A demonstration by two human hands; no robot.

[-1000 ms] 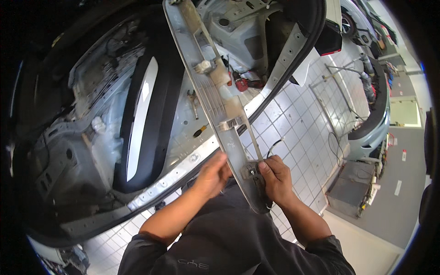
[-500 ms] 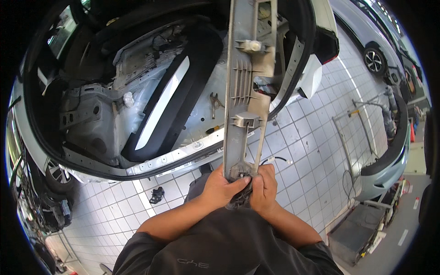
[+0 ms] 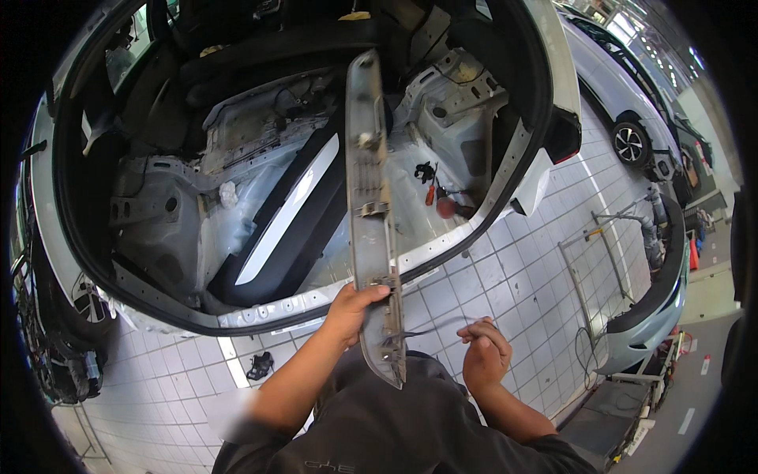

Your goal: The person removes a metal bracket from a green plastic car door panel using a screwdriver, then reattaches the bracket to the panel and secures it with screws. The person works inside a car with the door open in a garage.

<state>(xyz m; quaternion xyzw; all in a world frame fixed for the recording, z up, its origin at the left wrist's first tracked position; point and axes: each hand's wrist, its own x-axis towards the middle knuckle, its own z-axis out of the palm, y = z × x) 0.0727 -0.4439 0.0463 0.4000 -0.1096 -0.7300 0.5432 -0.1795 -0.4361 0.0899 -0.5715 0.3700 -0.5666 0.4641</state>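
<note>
Trim (image 3: 369, 213) stands upright over tiled floor (image 3: 513, 276) by stripped car (image 3: 237, 182); left hand (image 3: 351, 308) grips it, right hand (image 3: 483, 355) pinches its wire (image 3: 430, 328).

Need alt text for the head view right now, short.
The left hand grips a long grey trim panel held upright, while the right hand pinches a thin wire from its lower end. Behind is a stripped car boot over a tiled floor.

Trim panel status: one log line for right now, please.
left hand: grips grey trim panel, upright | right hand: pinches thin wire | stripped car trunk behind
</note>
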